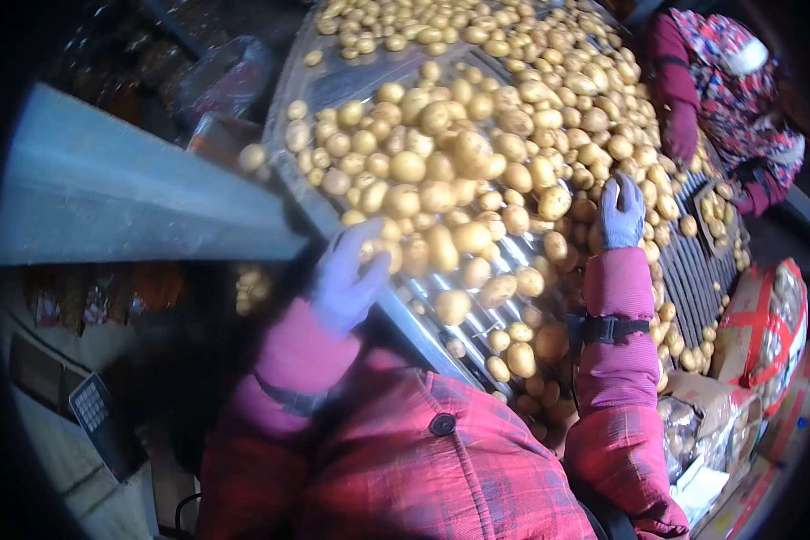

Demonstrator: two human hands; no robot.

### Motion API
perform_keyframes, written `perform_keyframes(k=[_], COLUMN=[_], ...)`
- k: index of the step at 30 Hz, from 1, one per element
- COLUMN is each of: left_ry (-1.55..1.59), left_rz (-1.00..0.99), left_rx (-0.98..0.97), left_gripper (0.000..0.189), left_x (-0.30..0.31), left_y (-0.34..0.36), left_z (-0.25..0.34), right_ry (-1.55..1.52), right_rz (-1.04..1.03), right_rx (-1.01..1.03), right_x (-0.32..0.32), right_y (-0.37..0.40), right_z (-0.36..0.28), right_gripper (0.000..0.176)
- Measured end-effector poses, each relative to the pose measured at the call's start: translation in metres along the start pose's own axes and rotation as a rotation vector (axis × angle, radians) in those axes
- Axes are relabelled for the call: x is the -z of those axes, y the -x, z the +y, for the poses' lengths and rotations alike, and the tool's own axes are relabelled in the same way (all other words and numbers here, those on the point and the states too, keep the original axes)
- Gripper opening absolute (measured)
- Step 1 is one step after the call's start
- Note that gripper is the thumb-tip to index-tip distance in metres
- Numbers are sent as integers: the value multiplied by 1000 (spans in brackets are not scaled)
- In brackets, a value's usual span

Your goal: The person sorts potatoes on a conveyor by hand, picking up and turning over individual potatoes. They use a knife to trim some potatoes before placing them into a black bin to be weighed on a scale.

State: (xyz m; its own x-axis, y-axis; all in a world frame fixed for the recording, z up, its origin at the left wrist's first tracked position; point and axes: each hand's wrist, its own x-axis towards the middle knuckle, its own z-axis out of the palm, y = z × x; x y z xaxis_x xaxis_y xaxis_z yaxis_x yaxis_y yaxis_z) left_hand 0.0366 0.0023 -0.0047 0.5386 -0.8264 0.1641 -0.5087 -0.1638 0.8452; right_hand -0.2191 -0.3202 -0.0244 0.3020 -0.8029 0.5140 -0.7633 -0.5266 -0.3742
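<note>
Many yellow potatoes (441, 184) lie heaped over a metal roller table (405, 297). Gloved in pale purple, my left hand (346, 274) is over the table's near left edge, its thumb and fingers apart with a gap between them, close to the potatoes. My right hand (623, 211), in a similar glove, reaches into the potatoes at the right, its fingers bent downward; whatever lies beneath them is hidden. Between my hands, metal rollers show through gaps among the potatoes.
A co-worker (729, 99) in a flowered garment and purple gloves works at the upper right. A blue metal beam (144, 189) juts in from the left. Filled bags (765, 328) stand at the lower right, and a dark keypad device (106, 423) at the lower left.
</note>
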Motion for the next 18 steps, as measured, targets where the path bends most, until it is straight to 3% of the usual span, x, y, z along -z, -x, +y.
perform_keyframes(k=[2,4,6,10,12,13,14,15,16,17,18], left_ry=[-42,-331,-375,-429,-422,-415,-455,-490,-469,-495,-511], left_rz=[13,44,46,53,32,19,9,-4,-19,-18,-27], left_rx=[-86,-264,-356,-333,-294,-307,-289,-275,-299,-273,-253], left_gripper=[37,34,35,33,35,35,35,35,35,36,36], left_x=[-18,-33,-40,-39,-41,-41,-42,-42,-41,-39,-43], left_y=[-13,-26,-33,-34,-32,-32,-32,-33,-33,-32,-32], left_z=[-13,-27,-29,-26,-28,-30,-32,-34,-36,-41,-45], right_ry=[212,152,267,217,112,218,95,9,-4,-123,-79], right_rz=[45,-69,-103,-343,-307,-388,-441,-253,-259,-286,-287], right_rx=[9,-123,-189,-128,-94,123,81,1,96,-115,-106], right_x=[-5,3,5,13,9,-3,34,-26,33,13,22], right_y=[29,38,43,43,51,60,52,78,64,70,80], right_z=[58,38,2,-17,-15,8,-44,3,-64,-59,-80], right_gripper=[37,42,45,52,50,48,44,43,48,57,66])
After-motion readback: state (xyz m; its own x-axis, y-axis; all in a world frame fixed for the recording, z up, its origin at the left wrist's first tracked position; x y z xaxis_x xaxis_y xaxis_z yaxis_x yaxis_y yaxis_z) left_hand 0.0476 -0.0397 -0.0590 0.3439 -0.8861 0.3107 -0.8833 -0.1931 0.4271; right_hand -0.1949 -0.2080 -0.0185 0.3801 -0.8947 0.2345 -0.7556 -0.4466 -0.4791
